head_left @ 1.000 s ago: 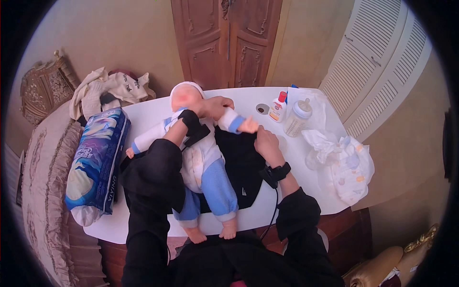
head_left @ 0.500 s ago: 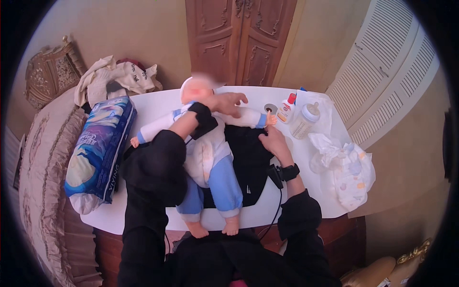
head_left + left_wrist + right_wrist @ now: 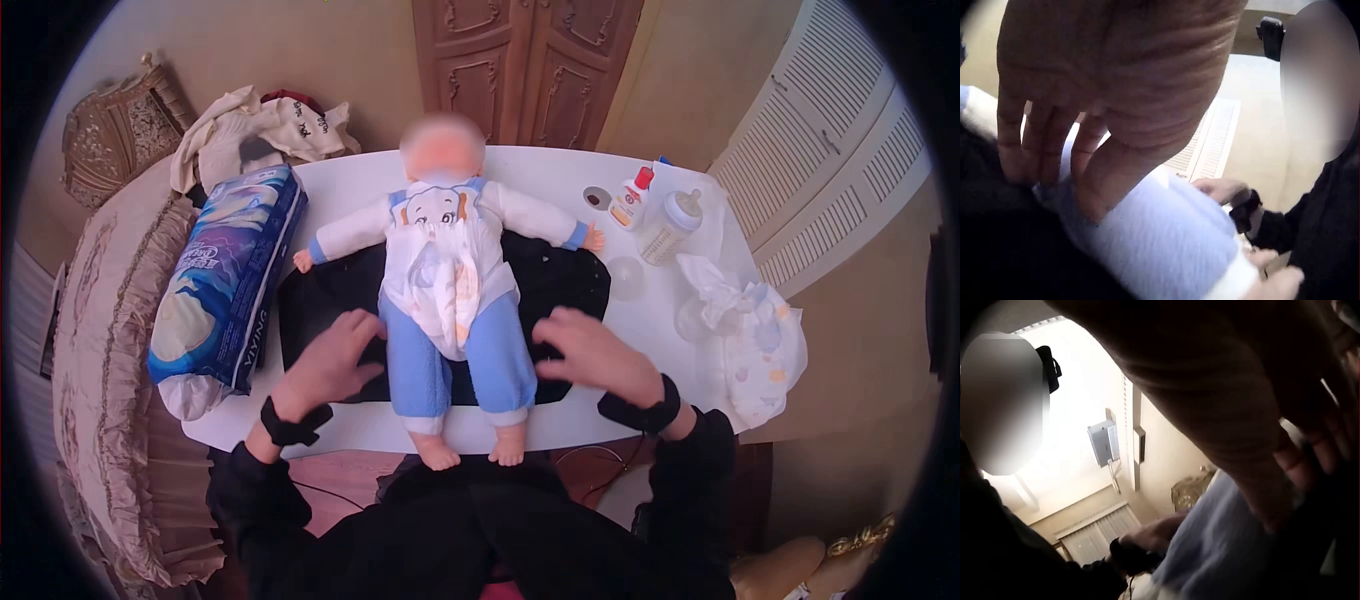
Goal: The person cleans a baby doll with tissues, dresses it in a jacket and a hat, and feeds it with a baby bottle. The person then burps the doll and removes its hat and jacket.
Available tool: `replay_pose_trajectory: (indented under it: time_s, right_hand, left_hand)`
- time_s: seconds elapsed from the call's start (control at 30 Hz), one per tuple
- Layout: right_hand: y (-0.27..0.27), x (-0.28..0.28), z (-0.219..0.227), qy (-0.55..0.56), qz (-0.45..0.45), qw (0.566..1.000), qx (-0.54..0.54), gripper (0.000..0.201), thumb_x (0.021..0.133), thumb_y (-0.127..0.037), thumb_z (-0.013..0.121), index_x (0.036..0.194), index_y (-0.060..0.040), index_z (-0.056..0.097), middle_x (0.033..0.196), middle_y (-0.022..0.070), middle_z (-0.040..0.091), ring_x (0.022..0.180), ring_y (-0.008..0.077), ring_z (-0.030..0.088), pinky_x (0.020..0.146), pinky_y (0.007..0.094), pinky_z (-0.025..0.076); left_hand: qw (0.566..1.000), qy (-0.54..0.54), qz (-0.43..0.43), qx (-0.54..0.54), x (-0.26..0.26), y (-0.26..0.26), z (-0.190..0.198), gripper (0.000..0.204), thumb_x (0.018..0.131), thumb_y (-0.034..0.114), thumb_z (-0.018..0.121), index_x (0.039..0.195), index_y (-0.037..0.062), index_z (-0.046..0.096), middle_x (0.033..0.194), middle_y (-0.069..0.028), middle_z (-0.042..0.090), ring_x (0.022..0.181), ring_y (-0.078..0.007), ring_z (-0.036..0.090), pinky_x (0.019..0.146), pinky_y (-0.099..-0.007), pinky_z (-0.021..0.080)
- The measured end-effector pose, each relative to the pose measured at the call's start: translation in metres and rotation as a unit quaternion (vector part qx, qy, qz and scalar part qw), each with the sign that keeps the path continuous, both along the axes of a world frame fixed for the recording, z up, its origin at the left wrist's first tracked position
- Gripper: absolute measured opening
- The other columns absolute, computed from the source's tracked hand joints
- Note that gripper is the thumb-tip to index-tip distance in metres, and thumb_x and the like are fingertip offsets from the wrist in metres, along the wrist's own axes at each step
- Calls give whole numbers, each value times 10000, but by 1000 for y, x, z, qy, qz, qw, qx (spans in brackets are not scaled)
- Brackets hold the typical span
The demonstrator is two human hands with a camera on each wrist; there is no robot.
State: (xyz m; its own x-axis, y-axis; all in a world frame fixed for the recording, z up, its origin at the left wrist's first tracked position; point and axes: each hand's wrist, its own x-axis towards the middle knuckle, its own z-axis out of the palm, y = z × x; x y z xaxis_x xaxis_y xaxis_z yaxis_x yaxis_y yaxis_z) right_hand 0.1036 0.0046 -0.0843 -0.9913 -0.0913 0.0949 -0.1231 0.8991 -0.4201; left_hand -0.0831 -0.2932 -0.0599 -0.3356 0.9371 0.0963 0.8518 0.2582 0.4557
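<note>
A baby doll (image 3: pixel 434 208) in a white and blue outfit with a puppy face on its chest lies on its back, arms spread. A white printed diaper (image 3: pixel 445 290) covers its belly and hips. Beneath the doll a black cloth (image 3: pixel 560 285) is spread. My left hand (image 3: pixel 335 355) hovers beside one blue trouser leg (image 3: pixel 418 365), its fingers loosely bent and holding nothing. On the other side, my right hand (image 3: pixel 592 350) is beside the other leg with relaxed fingers, also holding nothing. The left wrist view has the thumb and fingers overlapping the blue leg (image 3: pixel 1154 237).
A blue diaper pack (image 3: pixel 225 270) lies along the white table's (image 3: pixel 350 425) left side. At the right stand a red-capped bottle (image 3: pixel 632 200) and a baby bottle (image 3: pixel 670 230), with another printed diaper (image 3: pixel 755 345) nearer the edge. Clothes (image 3: pixel 255 135) are heaped at the back left.
Both hands have left the doll's upper body and arm and come down beside its legs. The doll's arms now lie spread, and the view has shifted slightly.
</note>
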Motion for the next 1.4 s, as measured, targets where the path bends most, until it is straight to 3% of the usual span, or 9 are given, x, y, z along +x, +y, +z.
replay_pose_trajectory:
  time_s: [0.17, 0.37, 0.43, 0.5, 0.63, 0.7, 0.77, 1.03, 1.4]
  right_hand:
    - [-24, 3, -36, 81, 11, 993, 81, 206, 709, -137, 682, 858, -36, 583, 808, 132, 537, 849, 310, 539, 760, 376, 448]
    - [-1, 2, 0, -163, 97, 982, 22, 125, 750, -55, 604, 874, -46, 617, 824, 118, 588, 843, 293, 565, 755, 373, 460]
    - [5, -9, 26, -110, 34, 991, -67, 97, 796, -89, 591, 879, -52, 622, 853, 105, 600, 835, 286, 576, 758, 371, 463]
    - [-7, -34, 36, 83, -8, 994, -70, 151, 821, -140, 605, 939, -48, 625, 913, 111, 603, 900, 292, 569, 809, 365, 448]
    - [-41, -91, 38, 165, 66, 983, -34, 421, 858, -236, 566, 1232, -55, 499, 1280, 145, 465, 1238, 329, 383, 1025, 441, 290]
    - [-38, -105, 25, 183, 83, 980, 13, 508, 889, -269, 539, 1335, -55, 421, 1400, 148, 379, 1345, 331, 278, 1090, 468, 210]
    - [-26, -111, 8, 81, 71, 994, -33, 563, 921, -331, 484, 1394, -64, 337, 1477, 137, 267, 1398, 326, 158, 1116, 505, 100]
    - [-12, -170, 14, 241, 41, 968, 65, 579, 924, -404, 457, 1340, -4, 402, 1411, 192, 360, 1363, 340, 240, 1122, 454, 147]
    - [-7, -185, 7, 157, 72, 984, 43, 581, 917, -411, 470, 1352, -32, 407, 1418, 181, 360, 1375, 319, 229, 1128, 457, 130]
  left_hand:
    - [996, 59, 41, -60, 8, -13, -40, 308, 697, 36, 676, 975, 18, 545, 995, -141, 557, 996, -332, 520, 858, -383, 442]
    - [999, -10, -12, -46, -5, -28, -26, 134, 761, 14, 609, 893, 35, 595, 862, -130, 593, 883, -319, 569, 782, -377, 469]
    - [997, -41, 5, 58, -13, -18, -2, 91, 783, 27, 605, 872, 22, 589, 847, -134, 588, 844, -327, 576, 772, -383, 463]
    - [988, 48, 47, 141, -19, 8, 12, 92, 793, 53, 597, 880, 29, 581, 845, -128, 579, 862, -337, 563, 762, -401, 456]
    - [965, 117, -46, 229, -30, 68, 7, 324, 828, 141, 600, 1111, 5, 516, 1161, -177, 528, 1117, -348, 488, 960, -407, 399]
    - [980, 124, -34, 149, -43, 76, -11, 478, 883, 251, 556, 1261, -12, 429, 1334, -214, 406, 1268, -370, 369, 1063, -430, 304]
    - [989, 74, -4, 130, -49, 77, -21, 565, 926, 357, 480, 1348, 2, 358, 1395, -234, 331, 1330, -399, 275, 1096, -450, 237]
    - [991, 65, 0, 114, -46, 79, -27, 604, 936, 394, 441, 1368, -12, 325, 1432, -245, 261, 1353, -425, 201, 1105, -454, 208]
    - [992, 49, 12, 115, -46, 80, -24, 588, 914, 367, 482, 1339, -17, 352, 1410, -246, 285, 1339, -422, 227, 1097, -459, 223]
